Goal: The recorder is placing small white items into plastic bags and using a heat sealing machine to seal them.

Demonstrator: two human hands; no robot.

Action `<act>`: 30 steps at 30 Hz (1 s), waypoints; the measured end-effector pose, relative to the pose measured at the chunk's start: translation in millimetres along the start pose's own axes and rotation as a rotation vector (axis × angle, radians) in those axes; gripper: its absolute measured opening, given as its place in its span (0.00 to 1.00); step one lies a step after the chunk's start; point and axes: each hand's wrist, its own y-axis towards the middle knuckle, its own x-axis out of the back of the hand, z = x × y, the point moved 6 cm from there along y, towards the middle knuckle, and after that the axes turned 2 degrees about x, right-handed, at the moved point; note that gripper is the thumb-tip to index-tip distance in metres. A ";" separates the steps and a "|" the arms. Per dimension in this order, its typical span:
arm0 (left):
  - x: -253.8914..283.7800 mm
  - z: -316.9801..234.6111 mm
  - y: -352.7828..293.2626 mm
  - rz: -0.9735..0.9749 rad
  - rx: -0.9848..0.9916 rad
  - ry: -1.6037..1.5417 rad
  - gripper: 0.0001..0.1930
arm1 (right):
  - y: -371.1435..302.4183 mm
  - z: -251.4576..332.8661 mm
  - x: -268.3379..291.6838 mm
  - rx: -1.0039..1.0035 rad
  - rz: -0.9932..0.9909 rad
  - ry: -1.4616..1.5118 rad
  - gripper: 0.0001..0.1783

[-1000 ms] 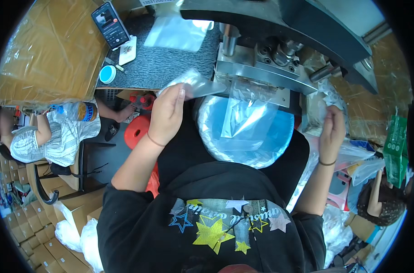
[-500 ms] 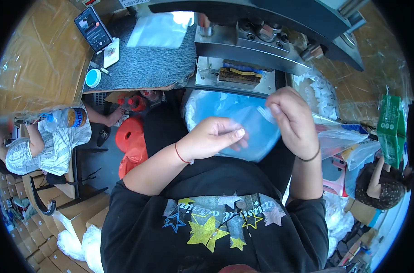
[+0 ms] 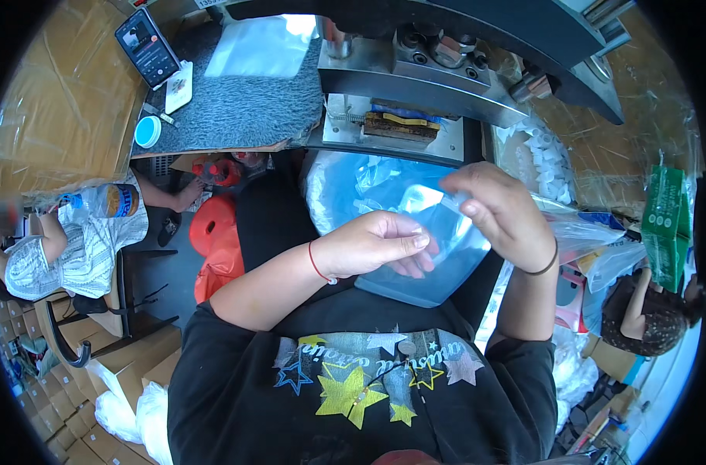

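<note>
A clear plastic bag (image 3: 415, 288) spreads in front of my waist, its lower edge near my black shirt. My left hand (image 3: 388, 244) has its thumb bent over the bag, with the fingers behind showing faintly through the film. At the bag's upper right edge my right hand (image 3: 500, 213) pinches the film between thumb and fingers. Behind the bag, a tub lined with bluish film (image 3: 337, 174) sits below the press, with loose clear plastic pieces in it. Just beyond it stands the dark metal press (image 3: 426, 85), holding a wooden block with a yellow strip (image 3: 403, 128).
A blue-grey padded table (image 3: 252, 116) carries a stack of clear bags (image 3: 261, 50), a phone on a stand (image 3: 147, 50) and a round teal-topped tub (image 3: 147, 132). White plastic scraps (image 3: 550, 167) lie right of the press. Other people sit at left and right. A red stool (image 3: 213, 232) stands left.
The clear bag has come lower and nearer to my shirt, spreading flatter. My right hand has shifted slightly down with its fingers extended more; my left hand has moved slightly right.
</note>
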 end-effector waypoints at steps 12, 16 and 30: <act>92.6 -37.7 23.1 -0.161 -0.156 -0.226 0.16 | -51.5 -139.0 42.6 -0.614 -0.256 -0.727 0.17; 97.2 -54.3 -3.0 -0.345 -0.251 -0.028 0.23 | -70.3 -152.4 42.4 -0.487 -0.391 -0.756 0.18; 318.1 -299.4 98.3 -1.042 -0.214 1.844 0.22 | -78.9 -145.2 32.2 -0.528 -0.588 -0.683 0.16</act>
